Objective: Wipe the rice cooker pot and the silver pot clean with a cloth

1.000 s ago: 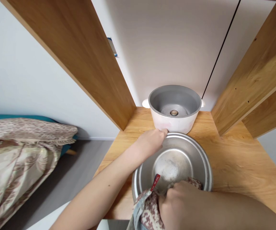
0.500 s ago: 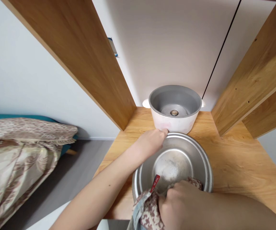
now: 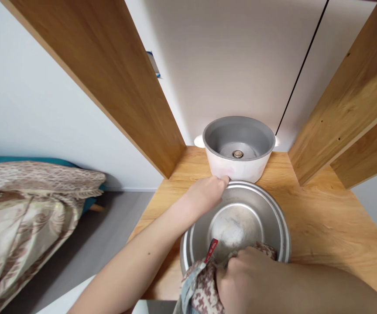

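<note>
A round silver metal dish (image 3: 237, 224), lid-like or a shallow basin, lies on the wooden tabletop (image 3: 319, 235), with a raised ring and worn marks at its middle. My left hand (image 3: 210, 192) grips its far left rim, fingers curled over the edge. Bunched inside my right hand (image 3: 247, 279) is a brown-and-white patterned cloth (image 3: 204, 285) with a grey-blue edge and a red tag (image 3: 211, 249); it presses on the near part of the dish. The fingertips of my right hand are hidden in the cloth.
Just behind the dish stands a white rice cooker body (image 3: 239, 165), lidless, grey inside with a round metal knob at its bottom. Wooden posts (image 3: 110, 78) flank the tabletop left and right. A bed with a patterned cover (image 3: 28, 218) is at the left.
</note>
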A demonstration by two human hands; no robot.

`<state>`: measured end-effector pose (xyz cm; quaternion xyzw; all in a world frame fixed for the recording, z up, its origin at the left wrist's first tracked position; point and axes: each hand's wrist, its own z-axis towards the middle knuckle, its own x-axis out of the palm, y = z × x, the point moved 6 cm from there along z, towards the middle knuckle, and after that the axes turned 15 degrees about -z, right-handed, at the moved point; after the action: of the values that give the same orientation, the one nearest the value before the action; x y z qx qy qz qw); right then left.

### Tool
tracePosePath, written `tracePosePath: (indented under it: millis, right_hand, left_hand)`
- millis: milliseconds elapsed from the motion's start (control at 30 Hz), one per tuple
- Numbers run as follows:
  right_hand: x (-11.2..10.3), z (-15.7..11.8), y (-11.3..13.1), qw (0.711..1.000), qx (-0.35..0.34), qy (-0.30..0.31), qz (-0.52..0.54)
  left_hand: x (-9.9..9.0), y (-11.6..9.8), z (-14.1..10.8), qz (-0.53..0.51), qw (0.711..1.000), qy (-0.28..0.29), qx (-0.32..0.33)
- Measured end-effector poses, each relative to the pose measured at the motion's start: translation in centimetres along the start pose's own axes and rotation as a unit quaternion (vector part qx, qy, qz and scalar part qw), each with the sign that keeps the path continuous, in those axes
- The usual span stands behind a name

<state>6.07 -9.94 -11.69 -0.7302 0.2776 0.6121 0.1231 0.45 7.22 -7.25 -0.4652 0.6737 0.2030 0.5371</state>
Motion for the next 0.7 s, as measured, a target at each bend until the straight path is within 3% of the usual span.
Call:
tracePosePath:
  millis: [700]
  right_hand:
    - [-0.32,-0.21,-0.12,1.0,0.012,-0.006,-0.004]
  left_hand:
    - [-0.17,-0.22,-0.19,0.008,1.0,0.008,-0.005]
